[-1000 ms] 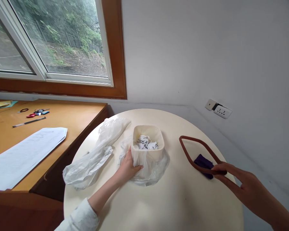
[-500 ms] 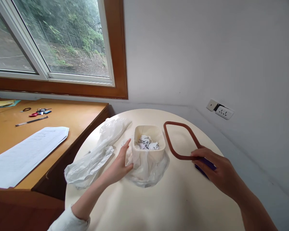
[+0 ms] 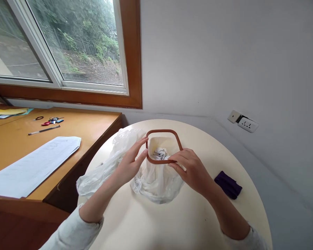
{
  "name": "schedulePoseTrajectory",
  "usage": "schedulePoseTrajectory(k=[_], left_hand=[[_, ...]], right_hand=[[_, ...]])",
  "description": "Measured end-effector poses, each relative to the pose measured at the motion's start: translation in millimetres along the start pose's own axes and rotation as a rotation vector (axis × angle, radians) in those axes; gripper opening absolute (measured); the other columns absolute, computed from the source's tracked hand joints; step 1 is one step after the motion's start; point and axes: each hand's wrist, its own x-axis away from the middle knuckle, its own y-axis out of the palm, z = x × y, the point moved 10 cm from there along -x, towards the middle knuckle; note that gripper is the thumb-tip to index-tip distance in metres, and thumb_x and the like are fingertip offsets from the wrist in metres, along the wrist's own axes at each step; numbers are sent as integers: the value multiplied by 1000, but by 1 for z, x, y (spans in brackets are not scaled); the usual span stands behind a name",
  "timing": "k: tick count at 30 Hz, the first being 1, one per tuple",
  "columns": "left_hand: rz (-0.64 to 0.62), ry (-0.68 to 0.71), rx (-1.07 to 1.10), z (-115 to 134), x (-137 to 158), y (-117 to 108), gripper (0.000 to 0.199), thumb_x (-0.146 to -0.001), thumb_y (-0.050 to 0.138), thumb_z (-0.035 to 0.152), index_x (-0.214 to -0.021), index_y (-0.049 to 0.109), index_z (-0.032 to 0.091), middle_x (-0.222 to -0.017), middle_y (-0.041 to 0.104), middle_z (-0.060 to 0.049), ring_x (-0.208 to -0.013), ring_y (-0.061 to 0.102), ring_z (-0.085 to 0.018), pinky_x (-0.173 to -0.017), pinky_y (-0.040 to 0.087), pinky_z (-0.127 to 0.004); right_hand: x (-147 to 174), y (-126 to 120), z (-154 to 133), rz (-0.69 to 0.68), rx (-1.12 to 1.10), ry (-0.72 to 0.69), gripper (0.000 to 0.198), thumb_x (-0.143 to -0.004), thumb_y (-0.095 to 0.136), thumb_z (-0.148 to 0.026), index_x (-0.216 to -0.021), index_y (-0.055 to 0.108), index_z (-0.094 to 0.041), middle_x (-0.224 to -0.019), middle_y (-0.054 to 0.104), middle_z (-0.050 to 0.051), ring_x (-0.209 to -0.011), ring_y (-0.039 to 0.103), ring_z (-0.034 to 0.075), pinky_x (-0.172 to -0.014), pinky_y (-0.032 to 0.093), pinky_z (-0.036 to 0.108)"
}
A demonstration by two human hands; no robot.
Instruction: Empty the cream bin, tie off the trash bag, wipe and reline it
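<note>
A brown rounded-square ring (image 3: 161,131) is tilted over the mouth of a small off-white bin (image 3: 172,142). Its near right corner is pinched between the thumb and fingers of my right hand (image 3: 191,170). At the ring's left side is my left hand (image 3: 129,163), its thumb and fingers apart and the tips at the ring's edge. Torn white paper scraps (image 3: 160,153) lie inside the bin. A thin translucent plastic bag (image 3: 156,189) hangs down around the bin's outside and spreads on the table. The bin's near rim is partly hidden by the ring.
The bin stands on a round cream table (image 3: 182,225). Crumpled white plastic (image 3: 106,166) lies left of it, and a folded dark purple cloth (image 3: 228,184) lies right. A wooden desk (image 3: 94,121) on the left holds papers (image 3: 39,166), a pen (image 3: 44,130) and keys (image 3: 53,121).
My right hand has carried the brown ring left, from beside the bin to over its mouth. My left hand has moved from the bin's side to the ring's left edge. The purple cloth is now uncovered.
</note>
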Motion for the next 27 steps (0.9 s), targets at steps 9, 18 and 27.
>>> schedulePoseTrajectory(k=[9,18,27], left_hand=[[-31,-9,-51,-13,1,14,48,-87,43,44,-132,39,28,-148,26,-2,-135,23,-23,-110,25,-40],[-50,-49,-71,-18,2,20,48,-88,42,44,-133,38,28,-149,23,-3,-136,21,-21,-111,23,-38],[-33,-42,-37,-20,-4,19,45,-88,42,42,-131,41,27,-147,28,-4,-134,26,-23,-109,25,-43]], right_hand=[[8,6,2,27,10,23,10,-85,53,-18,-93,59,-21,-86,67,2,-82,61,15,-86,41,36],[16,6,9,84,-78,91,16,-86,50,-18,-100,58,-22,-96,62,5,-93,58,17,-98,36,43],[14,10,9,116,-110,101,18,-86,48,-19,-100,59,-23,-99,60,6,-96,58,18,-97,39,45]])
